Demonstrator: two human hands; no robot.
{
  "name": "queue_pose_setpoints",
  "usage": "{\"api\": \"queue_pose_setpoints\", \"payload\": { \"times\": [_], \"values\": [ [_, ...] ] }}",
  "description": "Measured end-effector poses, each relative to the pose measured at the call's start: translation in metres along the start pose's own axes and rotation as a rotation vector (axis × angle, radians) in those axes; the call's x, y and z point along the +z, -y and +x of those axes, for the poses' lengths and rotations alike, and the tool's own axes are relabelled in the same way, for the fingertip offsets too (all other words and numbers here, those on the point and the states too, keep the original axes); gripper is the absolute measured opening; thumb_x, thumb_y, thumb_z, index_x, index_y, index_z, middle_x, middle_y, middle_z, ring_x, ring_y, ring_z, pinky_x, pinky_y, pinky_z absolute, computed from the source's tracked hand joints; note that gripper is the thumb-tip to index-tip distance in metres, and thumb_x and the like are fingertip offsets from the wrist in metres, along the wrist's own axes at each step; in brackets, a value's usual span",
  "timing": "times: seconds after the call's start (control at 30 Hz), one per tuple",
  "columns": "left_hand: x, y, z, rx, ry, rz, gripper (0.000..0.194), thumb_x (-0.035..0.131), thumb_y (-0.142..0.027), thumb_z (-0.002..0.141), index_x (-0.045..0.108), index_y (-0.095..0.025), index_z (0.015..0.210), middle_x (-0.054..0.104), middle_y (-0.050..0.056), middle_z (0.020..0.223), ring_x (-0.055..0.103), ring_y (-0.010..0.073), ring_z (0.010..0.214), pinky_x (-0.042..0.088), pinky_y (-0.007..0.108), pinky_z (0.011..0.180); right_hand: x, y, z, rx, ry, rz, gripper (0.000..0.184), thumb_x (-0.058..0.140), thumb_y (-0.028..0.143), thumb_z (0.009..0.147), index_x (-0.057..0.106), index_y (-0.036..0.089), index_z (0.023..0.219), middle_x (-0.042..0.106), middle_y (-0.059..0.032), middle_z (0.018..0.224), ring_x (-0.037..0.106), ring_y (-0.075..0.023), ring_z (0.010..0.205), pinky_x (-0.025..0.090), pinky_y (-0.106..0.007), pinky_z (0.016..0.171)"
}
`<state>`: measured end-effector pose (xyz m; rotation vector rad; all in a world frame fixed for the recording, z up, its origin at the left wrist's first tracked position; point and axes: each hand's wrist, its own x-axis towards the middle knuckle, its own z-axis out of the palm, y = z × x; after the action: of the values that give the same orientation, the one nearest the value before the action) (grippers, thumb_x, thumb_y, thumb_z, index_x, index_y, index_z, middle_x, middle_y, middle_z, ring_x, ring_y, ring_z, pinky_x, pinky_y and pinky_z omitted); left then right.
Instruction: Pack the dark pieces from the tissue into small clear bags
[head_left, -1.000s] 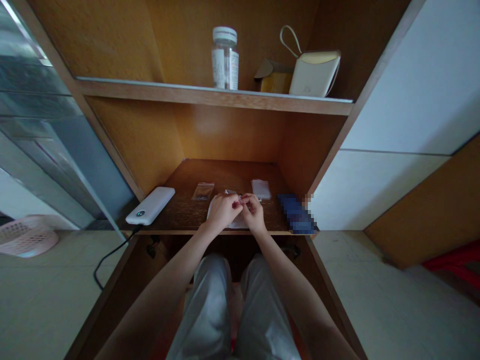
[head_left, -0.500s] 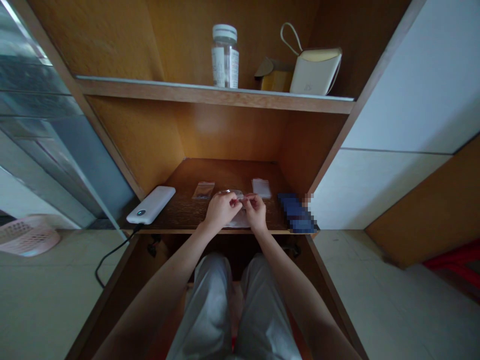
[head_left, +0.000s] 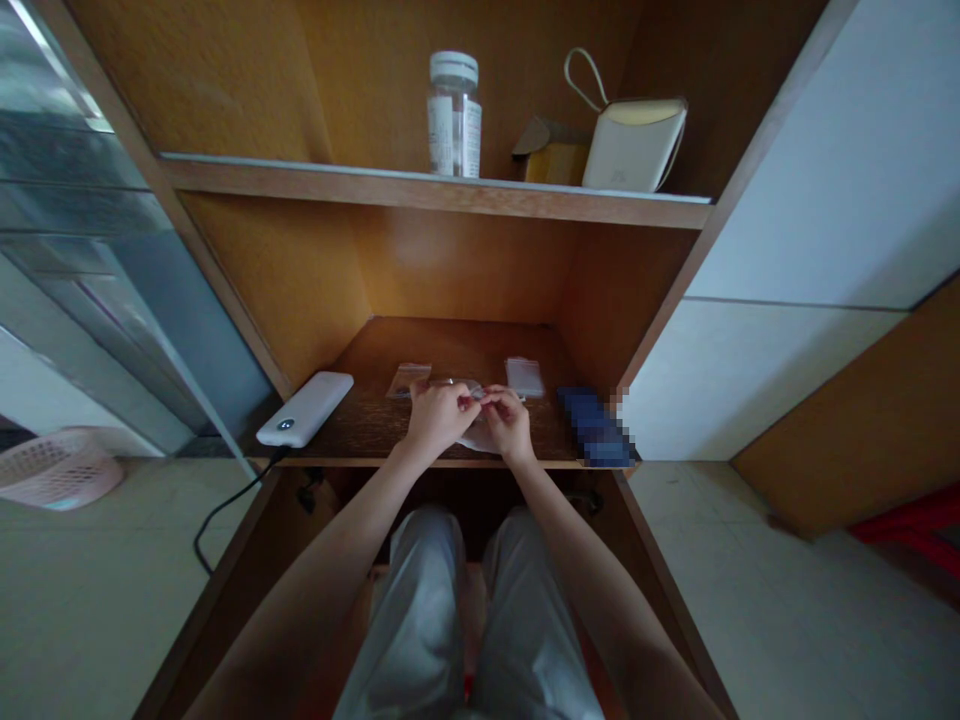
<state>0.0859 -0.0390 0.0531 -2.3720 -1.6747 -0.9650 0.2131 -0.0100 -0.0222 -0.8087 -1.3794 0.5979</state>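
Observation:
My left hand [head_left: 439,412] and my right hand [head_left: 508,422] meet low over the wooden shelf, fingertips nearly touching. Both are closed in a pinch on a thin clear plastic bag [head_left: 478,437], whose pale lower part shows between and below them. Shiny clear plastic also shows just behind the fingertips; its exact shape is hidden. Beyond my left hand lies a small zip bag [head_left: 409,376] with something dark in it, partly covered by the fingers. Past my right hand lies a small whitish zip bag [head_left: 524,377].
A white power bank [head_left: 306,410] with a black cable [head_left: 232,505] lies at the shelf's left. A blurred-out blue object [head_left: 596,428] lies at right. The upper shelf [head_left: 420,190] bears a clear bottle [head_left: 454,115], an open box [head_left: 555,155] and a cream case [head_left: 634,145].
My left hand has turned slightly, and a finger now reaches toward the dark-filled zip bag. The lower part of the clear bag has shifted and changed shape. My right hand barely moved.

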Motion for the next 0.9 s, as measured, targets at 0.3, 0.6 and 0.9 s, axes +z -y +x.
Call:
{"api": "queue_pose_setpoints", "payload": {
  "times": [0.3,0.6,0.9],
  "values": [
    [-0.002,-0.001,0.001,0.137,-0.022,-0.015,0.016,0.056,-0.021,0.075,0.060,-0.020,0.060,0.064,0.002,0.065,0.058,0.0211,0.074,0.027,0.046,0.092,0.001,0.006,0.000,-0.015,0.109,-0.028,0.015,0.058,0.027,0.077,0.072,0.025,0.084,0.071,-0.0037,0.088,0.065,-0.0198,0.084,0.050,-0.037,0.082],
    [-0.017,0.016,0.001,0.238,0.126,-0.099,0.044,0.062,-0.030,0.073,0.052,-0.025,0.116,0.055,0.007,0.125,0.046,0.0259,0.116,0.009,0.049,0.107,0.002,0.004,-0.002,0.096,0.063,-0.023,0.017,0.063,0.036,0.074,0.070,0.022,0.081,0.070,-0.0023,0.075,0.061,-0.0159,0.064,0.050,-0.030,0.064],
    [-0.012,0.049,0.010,0.335,0.288,-0.071,0.065,0.071,-0.047,0.065,0.051,-0.024,0.123,0.058,0.008,0.123,0.044,0.0281,0.121,0.007,0.049,0.109,0.000,0.007,-0.002,0.111,0.164,-0.011,0.026,0.069,0.041,0.070,0.069,0.020,0.087,0.069,-0.0031,0.077,0.059,-0.0144,0.064,0.048,-0.027,0.061]
  ]
}}
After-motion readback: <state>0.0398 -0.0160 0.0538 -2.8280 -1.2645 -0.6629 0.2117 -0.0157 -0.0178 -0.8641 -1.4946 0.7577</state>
